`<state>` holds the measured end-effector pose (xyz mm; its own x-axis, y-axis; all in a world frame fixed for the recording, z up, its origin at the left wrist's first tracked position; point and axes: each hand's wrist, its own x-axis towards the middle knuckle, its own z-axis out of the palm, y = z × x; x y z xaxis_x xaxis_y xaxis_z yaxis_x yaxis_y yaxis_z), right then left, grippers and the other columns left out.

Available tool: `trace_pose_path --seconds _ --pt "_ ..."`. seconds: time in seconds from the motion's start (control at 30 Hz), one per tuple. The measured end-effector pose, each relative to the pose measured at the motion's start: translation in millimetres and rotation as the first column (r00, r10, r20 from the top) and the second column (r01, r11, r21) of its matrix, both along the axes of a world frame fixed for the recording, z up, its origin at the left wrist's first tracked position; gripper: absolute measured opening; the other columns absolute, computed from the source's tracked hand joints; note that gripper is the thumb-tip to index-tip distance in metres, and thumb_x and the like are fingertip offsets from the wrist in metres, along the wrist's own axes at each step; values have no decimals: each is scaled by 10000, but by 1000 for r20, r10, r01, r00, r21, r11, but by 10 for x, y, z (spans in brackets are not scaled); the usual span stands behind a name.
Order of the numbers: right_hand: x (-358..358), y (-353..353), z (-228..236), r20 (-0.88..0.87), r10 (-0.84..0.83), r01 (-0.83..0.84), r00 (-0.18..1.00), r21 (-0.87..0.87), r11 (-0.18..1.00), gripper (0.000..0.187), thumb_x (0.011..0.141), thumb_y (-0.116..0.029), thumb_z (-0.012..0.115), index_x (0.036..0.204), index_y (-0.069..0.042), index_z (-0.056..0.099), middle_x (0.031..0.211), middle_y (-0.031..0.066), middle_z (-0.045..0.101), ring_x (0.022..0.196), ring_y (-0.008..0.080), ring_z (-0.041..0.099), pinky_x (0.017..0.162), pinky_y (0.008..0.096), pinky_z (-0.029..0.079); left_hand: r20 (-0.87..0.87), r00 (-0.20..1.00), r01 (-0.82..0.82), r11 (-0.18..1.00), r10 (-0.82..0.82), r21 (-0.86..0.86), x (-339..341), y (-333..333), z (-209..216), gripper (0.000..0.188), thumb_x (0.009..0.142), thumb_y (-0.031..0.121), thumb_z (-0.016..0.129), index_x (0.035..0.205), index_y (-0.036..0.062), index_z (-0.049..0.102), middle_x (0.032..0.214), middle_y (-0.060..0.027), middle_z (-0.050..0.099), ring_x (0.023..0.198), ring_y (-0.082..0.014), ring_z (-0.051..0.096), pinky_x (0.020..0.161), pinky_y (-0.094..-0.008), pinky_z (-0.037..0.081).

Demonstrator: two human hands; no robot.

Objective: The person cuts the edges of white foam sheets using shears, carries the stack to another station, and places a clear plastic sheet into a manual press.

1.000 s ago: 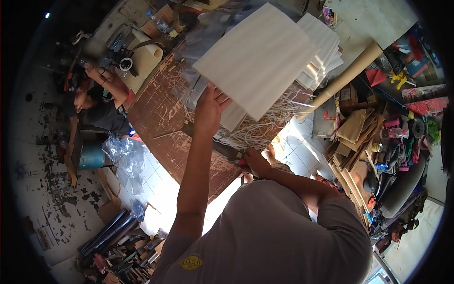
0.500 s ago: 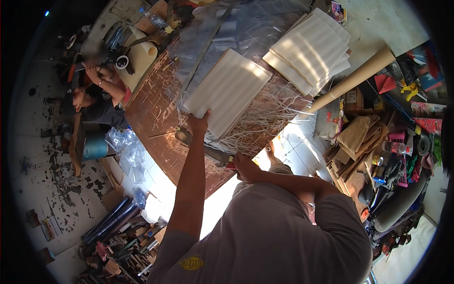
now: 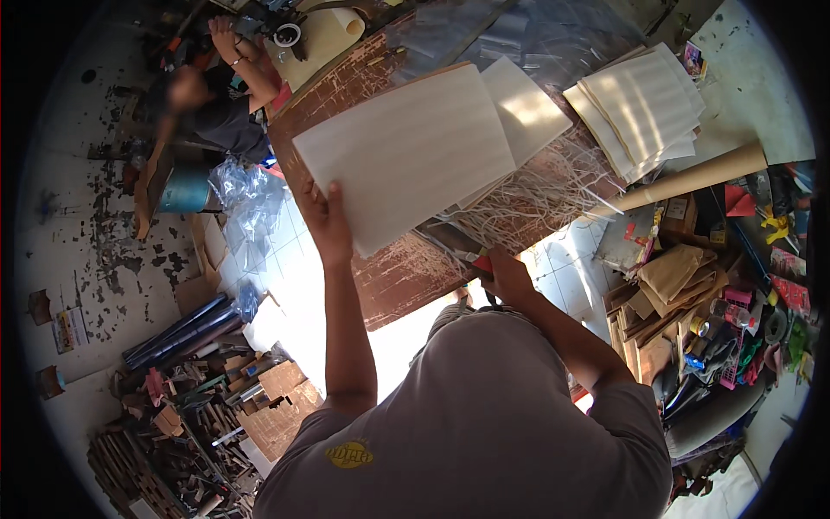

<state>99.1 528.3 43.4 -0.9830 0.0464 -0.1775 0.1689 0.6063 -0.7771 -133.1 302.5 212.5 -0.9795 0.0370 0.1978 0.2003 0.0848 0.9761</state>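
My left hand (image 3: pixel 328 223) grips the near left edge of a whitish sheet stack (image 3: pixel 411 151), thumb on top and fingers beneath. The stack is angled over the worn brown table (image 3: pixel 393 290); how many sheets it has I cannot tell. Partly under its right side lies another pale sheet (image 3: pixel 529 112). My right hand (image 3: pixel 508 275) is closed round a red-handled tool (image 3: pixel 481 261) at the table's near edge. A dark, flat, blade-like strip (image 3: pixel 445 238) runs from there toward the sheets. Thin white offcut strips (image 3: pixel 540 195) are heaped just beyond it.
Another pale sheet pile (image 3: pixel 640 108) sits at the far right, near a long cardboard tube (image 3: pixel 692 182). Clear plastic sheets (image 3: pixel 553 35) cover the table's far part. Another person (image 3: pixel 216 104) is at the left. Folded brown cardboard (image 3: pixel 674 281) is stacked at the right.
My left hand has shifted the sheet stack leftward and turned it, uncovering the pale sheet. My right hand, with the red-handled tool, is a little farther right. The whole view has swung too.
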Motion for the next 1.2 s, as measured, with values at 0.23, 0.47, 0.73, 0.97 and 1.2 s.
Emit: trace_pose_path --seconds 0.23,0.47,0.73,0.97,1.2 --pt "190 -412 186 136 -199 207 971 -52 977 558 738 -253 863 1124 -63 508 982 205 658 914 427 683 777 488 549 403 868 -316 949 291 -4 859 -2862 -707 471 1065 301 583 1444 28 524 1248 -81 685 1092 -147 645 974 -312 506" --pt "262 -998 224 86 -238 238 967 11 971 550 734 -233 872 1153 -56 564 959 181 666 870 390 688 765 459 554 521 825 -319 942 220 108 1574 -3650 -1769 597 1055 349 604 1499 -10 430 1344 -134 622 1181 -198 608 1012 -362 494" --pt "192 -1692 105 109 -184 180 977 48 982 539 758 -272 861 1132 -82 522 1022 183 676 911 419 697 766 485 560 604 755 -314 949 257 -12 1624 -3602 -2179 515 1081 271 555 1495 -2 420 1345 -163 621 1217 -214 594 1044 -358 472" --pt "180 -1929 -10 235 -202 193 951 59 979 684 801 -308 815 1349 -83 474 1162 233 668 1043 445 681 863 510 563 371 735 -354 788 568 -504 1537 -3557 -2132 668 1009 360 667 1506 11 388 1438 -230 491 1301 -348 523 1066 -458 449" --pt "155 -1901 -138 208 -180 167 961 77 983 650 830 -302 787 1362 -84 483 1155 226 658 1026 443 677 841 524 551 -109 971 52 636 -212 -770 729 -2135 -1713 793 869 366 784 1485 35 412 1576 -239 311 1457 -426 308 1173 -577 272"
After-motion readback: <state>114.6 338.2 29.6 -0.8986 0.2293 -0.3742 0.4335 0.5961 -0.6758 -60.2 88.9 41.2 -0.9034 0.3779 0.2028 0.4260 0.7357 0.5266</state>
